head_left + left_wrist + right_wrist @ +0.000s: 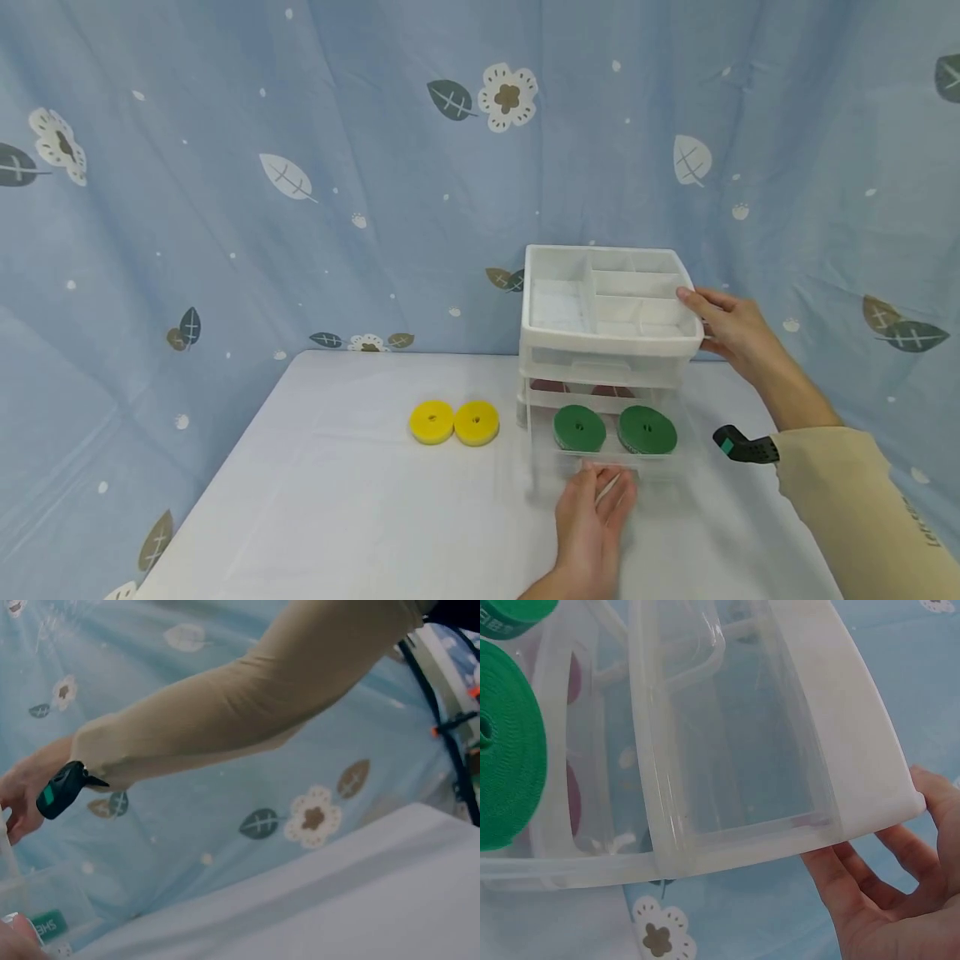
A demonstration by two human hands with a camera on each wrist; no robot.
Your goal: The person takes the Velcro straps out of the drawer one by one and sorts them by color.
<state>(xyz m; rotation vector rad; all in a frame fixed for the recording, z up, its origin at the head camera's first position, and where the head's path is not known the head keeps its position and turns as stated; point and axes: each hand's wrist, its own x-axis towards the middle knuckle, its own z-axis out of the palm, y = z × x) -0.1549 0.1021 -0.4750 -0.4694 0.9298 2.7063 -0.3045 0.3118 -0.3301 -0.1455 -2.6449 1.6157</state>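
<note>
A white plastic drawer organizer (611,342) with a divided top tray stands at the table's right side. One of its clear drawers (543,462) is pulled out towards me, with two green rolls of strap tape (579,428) lying side by side inside. My left hand (588,521) grips the front of that drawer from below, palm up, its fingertips partly hidden by the clear plastic. With its thumb on the top rim and its fingers along the side, my right hand (731,329) holds the organizer's upper right edge. The right wrist view shows a green roll (510,750) close up.
Two yellow rolls (432,422) lie touching on the white table (360,500), left of the organizer. Behind the pulled-out drawer, dark red rounds (611,391) show inside the organizer. A blue patterned curtain (375,167) hangs right behind the table.
</note>
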